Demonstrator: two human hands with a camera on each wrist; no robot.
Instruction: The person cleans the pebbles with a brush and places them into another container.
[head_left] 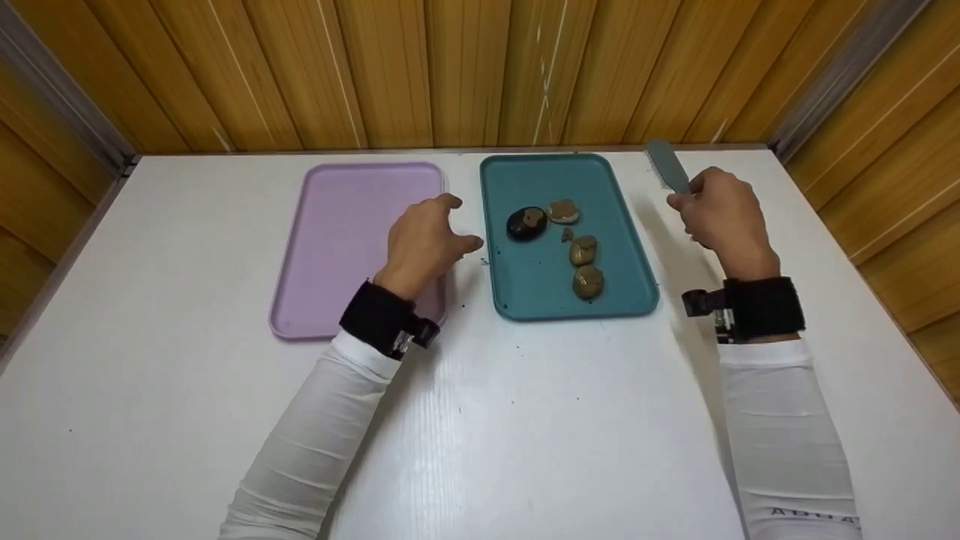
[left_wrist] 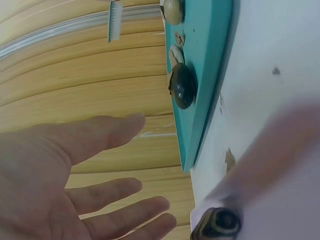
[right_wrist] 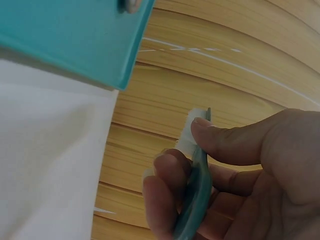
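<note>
Item one, brush (head_left: 667, 166): we are counting a single grey brush, raised off the table in the upper right of the head view. The right hand (head_left: 724, 216) is pinching its handle, thumb on one side and fingers (right_wrist: 167, 175) curled on the other, so this grip is clamped on the brush. The bristled head is pointing up and away toward the wall, which we are judging keeps it ready for scrubbing.

Item two, stones: we are counting four whole ones in the teal tray (head_left: 525, 289), at centre frame. The dark stone (head_left: 526, 224) is lying nearest the tray's left edge; a pale stone (head_left: 563, 211) is just beside it, and two brown stones (head_left: 583, 250) (head_left: 588, 282) are lying below toward the near rim. A small fragment (head_left: 568, 235) is sitting between them. All are showing mud-like patches, which is probably why they are gathered on one tray.

Item three, left hand (head_left: 426, 241): it is hovering over the gap between the trays, its grip apart, fingers (left_wrist: 107, 130) spread and holding nothing, nearest the dark stone.

Item four, lilac tray (head_left: 337, 225): one, at centre left, carrying nothing visible, probably kept separate for cleaned pieces.

Item five, table (head_left: 525, 420): one, white, bearing both trays and a few dark specks.
</note>
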